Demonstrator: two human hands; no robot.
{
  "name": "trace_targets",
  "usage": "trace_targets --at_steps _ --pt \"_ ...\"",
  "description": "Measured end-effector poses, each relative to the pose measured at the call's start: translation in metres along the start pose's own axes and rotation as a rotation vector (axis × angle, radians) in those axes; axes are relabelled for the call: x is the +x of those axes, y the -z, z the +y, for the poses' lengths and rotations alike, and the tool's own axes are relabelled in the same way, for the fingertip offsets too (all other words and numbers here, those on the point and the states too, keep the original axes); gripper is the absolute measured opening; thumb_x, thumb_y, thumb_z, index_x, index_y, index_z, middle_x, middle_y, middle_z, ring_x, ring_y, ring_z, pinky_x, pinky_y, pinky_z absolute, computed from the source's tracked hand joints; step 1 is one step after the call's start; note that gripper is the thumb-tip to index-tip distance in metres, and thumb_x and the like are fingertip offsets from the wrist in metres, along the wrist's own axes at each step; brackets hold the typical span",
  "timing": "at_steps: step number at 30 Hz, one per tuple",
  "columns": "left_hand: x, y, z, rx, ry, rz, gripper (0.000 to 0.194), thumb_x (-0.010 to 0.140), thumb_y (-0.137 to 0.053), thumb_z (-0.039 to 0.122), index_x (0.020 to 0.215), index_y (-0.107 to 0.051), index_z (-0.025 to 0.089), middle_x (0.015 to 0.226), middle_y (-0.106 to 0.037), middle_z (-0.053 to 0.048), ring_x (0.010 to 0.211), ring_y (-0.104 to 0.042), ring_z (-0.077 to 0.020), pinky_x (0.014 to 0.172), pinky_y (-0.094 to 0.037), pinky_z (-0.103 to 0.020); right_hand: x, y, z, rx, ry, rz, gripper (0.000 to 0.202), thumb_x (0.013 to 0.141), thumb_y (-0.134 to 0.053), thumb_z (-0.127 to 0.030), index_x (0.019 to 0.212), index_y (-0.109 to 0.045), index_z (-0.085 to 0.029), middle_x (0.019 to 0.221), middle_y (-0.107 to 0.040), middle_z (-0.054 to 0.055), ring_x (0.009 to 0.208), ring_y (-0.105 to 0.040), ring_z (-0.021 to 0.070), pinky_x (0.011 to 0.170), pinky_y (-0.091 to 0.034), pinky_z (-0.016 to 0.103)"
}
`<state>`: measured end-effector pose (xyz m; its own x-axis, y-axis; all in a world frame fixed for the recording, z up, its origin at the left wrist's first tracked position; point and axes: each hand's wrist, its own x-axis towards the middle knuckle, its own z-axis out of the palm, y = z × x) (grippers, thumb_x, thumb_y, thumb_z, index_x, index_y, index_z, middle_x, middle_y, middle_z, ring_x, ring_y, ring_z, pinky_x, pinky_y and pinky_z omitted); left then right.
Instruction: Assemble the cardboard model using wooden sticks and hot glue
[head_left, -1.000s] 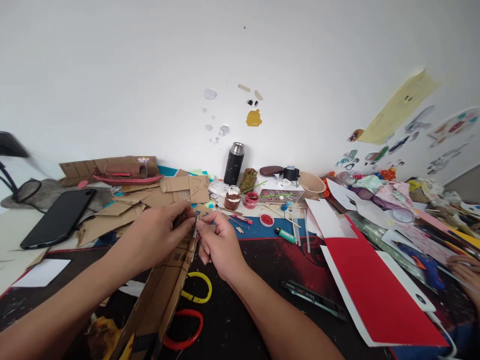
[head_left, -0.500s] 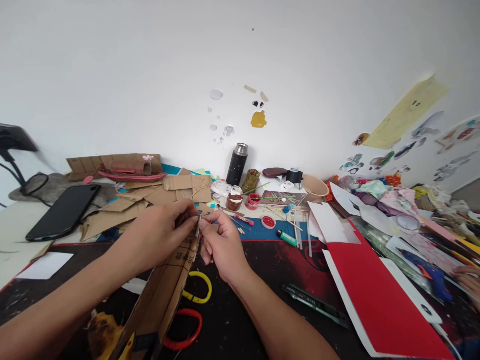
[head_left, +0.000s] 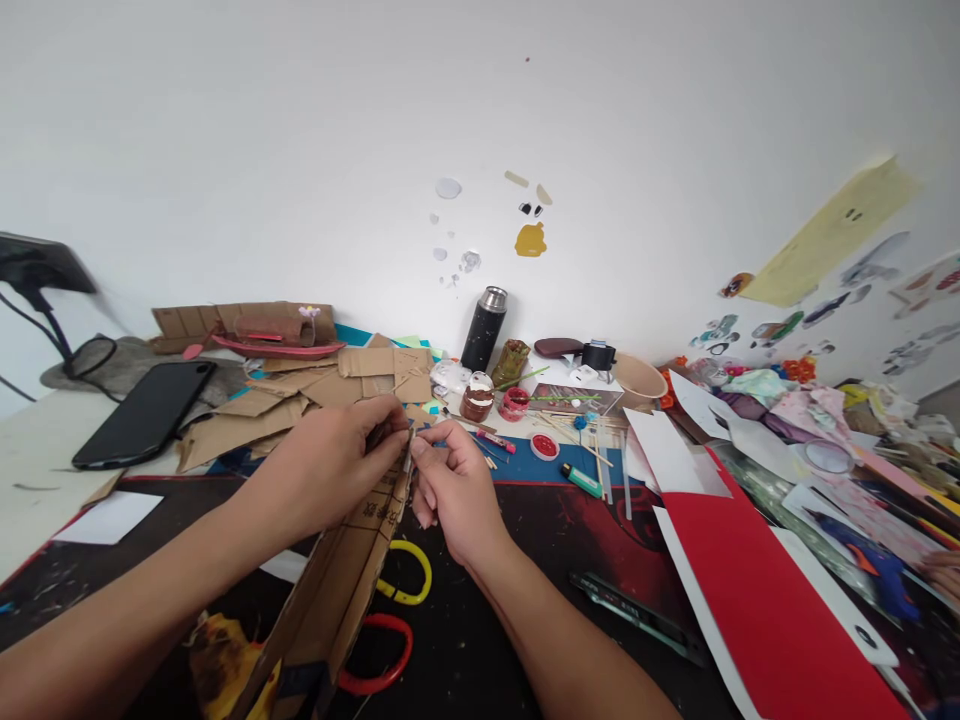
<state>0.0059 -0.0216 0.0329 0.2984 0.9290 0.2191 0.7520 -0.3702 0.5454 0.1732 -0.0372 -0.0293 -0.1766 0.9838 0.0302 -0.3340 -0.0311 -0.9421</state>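
A long strip of brown cardboard (head_left: 352,568) with raised edges and printed characters slopes away from me over the dark mat. My left hand (head_left: 341,462) is closed at its far end, thumb and fingers pressed together on the edge. Just right of it, my right hand (head_left: 459,492) pinches the same edge, where a thin pale sliver shows between the fingertips. What that sliver is, I cannot make out. Beneath the strip's right side lie scissors with one yellow handle (head_left: 420,575) and one red handle (head_left: 401,655).
A utility knife (head_left: 637,615) and red card (head_left: 780,590) lie to the right. Paint jars (head_left: 477,397), a black flask (head_left: 484,330) and a green glue tube (head_left: 582,481) stand or lie behind. Leftward are a phone (head_left: 146,415) and cardboard scraps (head_left: 247,425). Another person's hand (head_left: 941,575) shows far right.
The whole view has shifted slightly, so things appear a little further right. Both hands keep their hold at the far end of the cardboard, with hardly any change in the fingers.
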Motion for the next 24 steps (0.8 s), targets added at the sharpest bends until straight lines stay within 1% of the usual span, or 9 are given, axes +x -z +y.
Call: trace_targets --at_steps 2,9,13,17,24 --pt "-0.0001 -0.0004 -0.0002 0.001 -0.002 0.01 0.03 0.094 -0.047 0.049 0.087 -0.063 0.026 0.069 -0.07 -0.001 0.06 -0.06 -0.0227 0.061 -0.035 -0.033 -0.0001 -0.0001 0.0 0.001 0.002 -0.003 0.044 0.09 -0.082 -0.06 0.094 -0.055 -0.025 0.043 -0.044 -0.017 0.029 -0.038 0.0074 0.033 -0.028 0.017" --pt "0.0011 0.0021 0.0036 0.009 0.006 -0.007 0.032 0.094 -0.045 0.05 0.087 -0.064 0.025 0.067 -0.067 -0.001 0.059 -0.059 -0.0225 0.061 -0.036 -0.033 -0.0009 -0.0006 -0.0005 0.001 0.002 -0.001 0.043 0.091 -0.081 -0.059 0.094 -0.055 -0.025 0.043 -0.044 -0.017 0.029 -0.037 0.007 0.033 -0.028 0.017" --pt "0.0007 0.0011 0.0013 0.003 -0.011 0.007 0.03 0.094 -0.047 0.049 0.087 -0.063 0.025 0.067 -0.067 0.0 0.058 -0.058 -0.0216 0.061 -0.036 -0.033 -0.001 -0.0008 -0.0008 -0.009 0.012 0.007 0.044 0.09 -0.081 -0.061 0.094 -0.055 -0.025 0.043 -0.044 -0.017 0.029 -0.037 0.0069 0.033 -0.027 0.017" --pt "-0.0007 -0.0003 -0.0009 0.002 -0.017 0.018 0.029 0.095 -0.048 0.047 0.086 -0.063 0.025 0.066 -0.066 0.0 0.057 -0.057 -0.0209 0.06 -0.035 -0.032 -0.0008 -0.0009 -0.001 -0.008 0.006 0.007 0.042 0.091 -0.08 -0.058 0.094 -0.054 -0.025 0.043 -0.044 -0.017 0.029 -0.037 0.0071 0.033 -0.028 0.017" --pt "0.0017 0.0006 0.0013 0.0 -0.012 0.002 0.032 0.093 -0.046 0.051 0.085 -0.063 0.026 0.066 -0.068 -0.002 0.059 -0.061 -0.0229 0.059 -0.036 -0.032 -0.0009 -0.0008 0.0001 -0.009 0.004 0.003 0.042 0.092 -0.08 -0.058 0.094 -0.054 -0.026 0.044 -0.045 -0.017 0.029 -0.038 0.0073 0.033 -0.028 0.017"
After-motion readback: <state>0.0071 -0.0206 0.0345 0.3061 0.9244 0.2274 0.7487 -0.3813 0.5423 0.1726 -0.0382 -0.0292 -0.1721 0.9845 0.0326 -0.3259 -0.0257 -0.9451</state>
